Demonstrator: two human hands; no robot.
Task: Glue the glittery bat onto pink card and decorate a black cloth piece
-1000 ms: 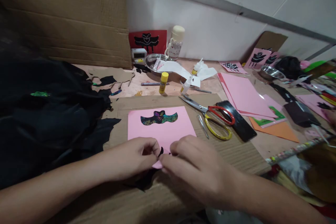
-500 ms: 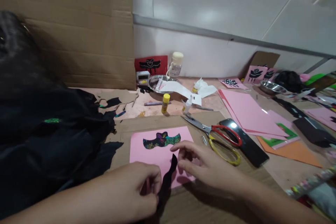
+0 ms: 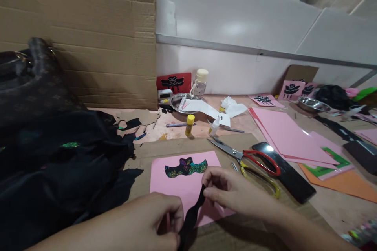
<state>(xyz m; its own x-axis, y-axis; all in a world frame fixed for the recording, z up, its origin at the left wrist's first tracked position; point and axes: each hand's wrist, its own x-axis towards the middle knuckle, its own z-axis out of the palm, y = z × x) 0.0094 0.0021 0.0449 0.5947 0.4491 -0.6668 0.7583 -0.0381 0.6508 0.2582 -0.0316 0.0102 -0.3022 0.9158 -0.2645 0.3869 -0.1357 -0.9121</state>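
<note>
A narrow, wavy-edged black strip (image 3: 192, 215) stretches between my two hands, over the lower part of a pink paper sheet (image 3: 167, 194). My left hand (image 3: 166, 217) pinches its lower end. At the upper tip, the thumb and fingers of my right hand (image 3: 222, 188) are closed on it. Higher on the pink sheet lies a black cutout (image 3: 186, 167) with shiny coloured specks, shaped like spread wings. Right of the sheet rest scissors (image 3: 235, 153) with one red and one yellow handle loop, partly over a black phone (image 3: 290, 176).
A yellow glue stick (image 3: 189, 124) and a small white bottle (image 3: 214, 126) stand behind the cardboard mat (image 3: 235, 141). Crumpled black material (image 3: 73, 176) and a bag (image 3: 38, 82) fill the left. Pink sheets (image 3: 288, 133) lie at right; a cardboard panel (image 3: 97, 39) rises behind.
My right hand's fingers have closed on the upper tip of the black strip, which they were beside before. My left hand keeps its pinch. The view has shifted slightly.
</note>
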